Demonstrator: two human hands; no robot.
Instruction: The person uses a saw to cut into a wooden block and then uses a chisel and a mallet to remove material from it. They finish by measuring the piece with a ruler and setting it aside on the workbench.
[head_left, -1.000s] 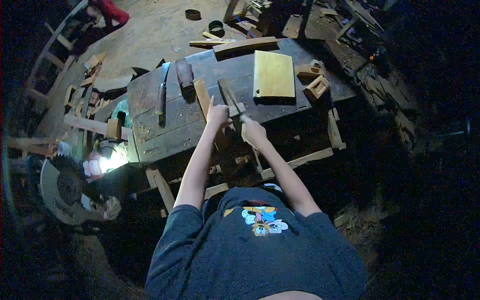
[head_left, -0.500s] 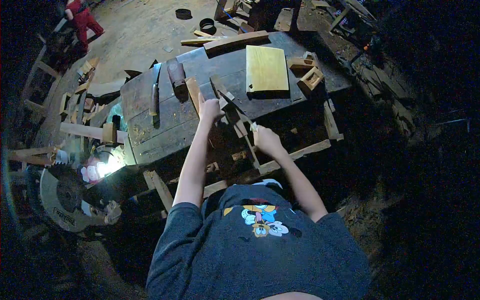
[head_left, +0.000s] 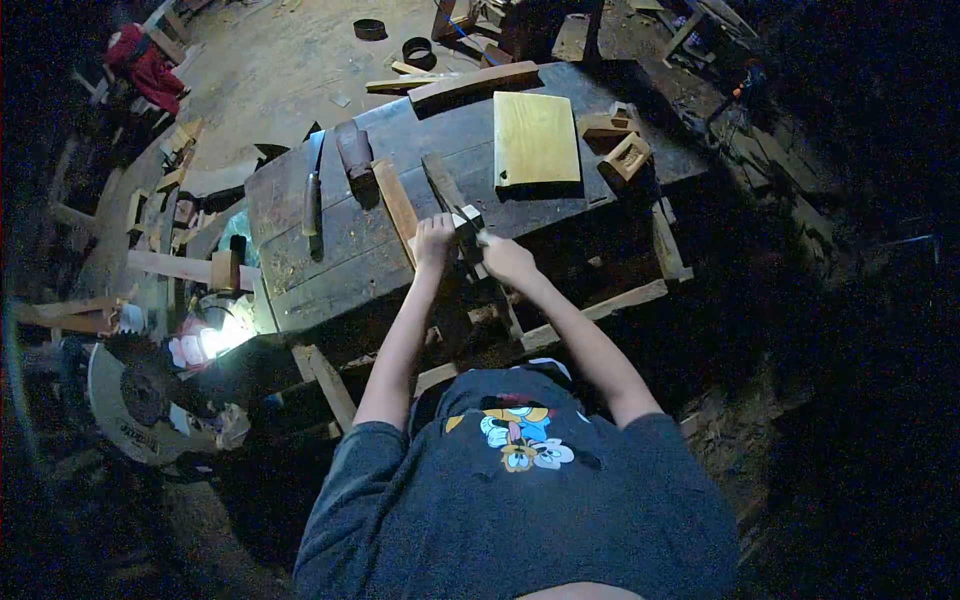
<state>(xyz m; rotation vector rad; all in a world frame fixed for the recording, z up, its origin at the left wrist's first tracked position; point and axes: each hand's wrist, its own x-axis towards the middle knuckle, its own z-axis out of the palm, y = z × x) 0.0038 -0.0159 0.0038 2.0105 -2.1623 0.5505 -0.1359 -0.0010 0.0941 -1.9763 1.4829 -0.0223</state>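
Note:
My left hand (head_left: 435,242) is closed at the near edge of the workbench, its fingers over a small pale wood block (head_left: 468,214). Close beside it, my right hand (head_left: 509,262) grips a narrow-bladed hand tool by its pale handle (head_left: 485,239). The blade lies against or very near the block; its kind is hard to make out. A brown wood strip (head_left: 396,205) runs along the left hand's far side. Just beyond the block lies a dark narrow wood piece (head_left: 437,178).
On the workbench (head_left: 350,250) lie a long knife (head_left: 314,195), a dark brown wooden piece (head_left: 354,155), a yellowish board (head_left: 537,140) and hollowed wood blocks (head_left: 627,157). A circular saw (head_left: 140,395) stands at lower left near a bright lamp (head_left: 215,338). A person in red (head_left: 145,65) is far left.
My right hand has moved left and slightly forward with the tool, closer to my left hand. The left hand has shifted a little right and nearer to me. The person in red has bent lower.

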